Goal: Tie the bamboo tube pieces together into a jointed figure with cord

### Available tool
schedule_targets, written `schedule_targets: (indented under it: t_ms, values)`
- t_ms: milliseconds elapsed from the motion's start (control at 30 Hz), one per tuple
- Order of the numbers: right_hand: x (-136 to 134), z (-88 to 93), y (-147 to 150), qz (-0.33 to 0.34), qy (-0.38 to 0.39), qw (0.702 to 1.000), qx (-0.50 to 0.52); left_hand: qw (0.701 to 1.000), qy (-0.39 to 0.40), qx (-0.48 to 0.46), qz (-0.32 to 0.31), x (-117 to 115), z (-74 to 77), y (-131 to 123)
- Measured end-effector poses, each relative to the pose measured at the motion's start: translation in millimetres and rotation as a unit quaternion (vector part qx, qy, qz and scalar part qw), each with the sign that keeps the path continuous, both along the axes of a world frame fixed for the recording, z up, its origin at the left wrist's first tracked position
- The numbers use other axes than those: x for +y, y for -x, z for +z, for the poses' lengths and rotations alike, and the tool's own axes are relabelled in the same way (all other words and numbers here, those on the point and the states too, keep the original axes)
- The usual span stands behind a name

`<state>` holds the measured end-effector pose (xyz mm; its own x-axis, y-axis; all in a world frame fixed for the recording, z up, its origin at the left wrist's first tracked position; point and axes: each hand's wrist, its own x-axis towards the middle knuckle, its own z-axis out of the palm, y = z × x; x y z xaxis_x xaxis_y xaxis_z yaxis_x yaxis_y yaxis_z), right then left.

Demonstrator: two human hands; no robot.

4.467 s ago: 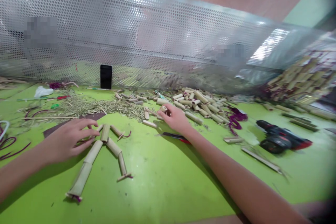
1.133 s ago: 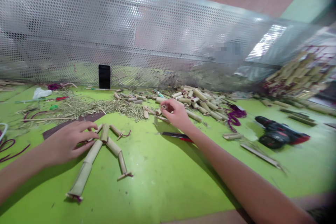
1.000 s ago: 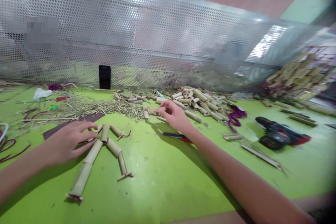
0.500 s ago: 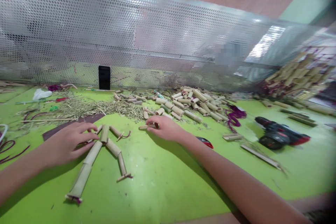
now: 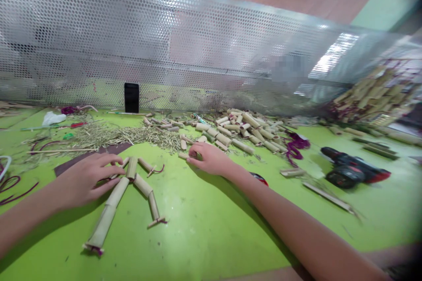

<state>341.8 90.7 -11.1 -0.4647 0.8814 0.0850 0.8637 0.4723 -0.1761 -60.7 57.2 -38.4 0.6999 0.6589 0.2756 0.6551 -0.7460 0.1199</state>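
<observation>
A jointed figure of bamboo tubes [image 5: 112, 199] lies on the green table, with purple cord at one foot and a small crosspiece at the other. My left hand [image 5: 87, 180] rests by the figure's left side, its fingers apart and fingertips touching the small arm piece there. The other arm [image 5: 145, 167] ends in a short stick with a loose purple cord. Right of the figure, my right hand [image 5: 209, 158] pinches a short thin bamboo piece [image 5: 183, 156] between thumb and curled index finger. Its far end is hidden by the fingers.
A heap of cut bamboo tubes [image 5: 253, 129] and a pile of shavings [image 5: 132, 135] lie behind my hands. A phone [image 5: 132, 98] stands against the perforated metal screen [image 5: 198, 52]. A power drill [image 5: 352, 169], purple cord [image 5: 296, 144] and bamboo strips [image 5: 328, 196] are to the right.
My right hand has shifted slightly to the right with its bamboo piece, and the index finger is more curled. My left hand and the figure stay in place.
</observation>
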Motion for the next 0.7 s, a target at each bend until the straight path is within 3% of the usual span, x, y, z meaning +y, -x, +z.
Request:
schedule_targets:
  t_ms: [333,500,700]
  values:
    - [2.4,-0.5,0.4,-0.074,0.019,0.997,-0.008,1.0,0.001,-0.016,-0.003,-2.0,1.9,-1.3]
    - [2.4,-0.8,5.5,-0.148,-0.002,0.989,0.004,1.0,0.009,0.004,-0.004,-1.0,5.9,-0.4]
    - [12.9,33.6,-31.1,-0.271,-0.07,0.959,0.04,1.0,-0.007,-0.002,-0.005,-0.6,2.9,0.0]
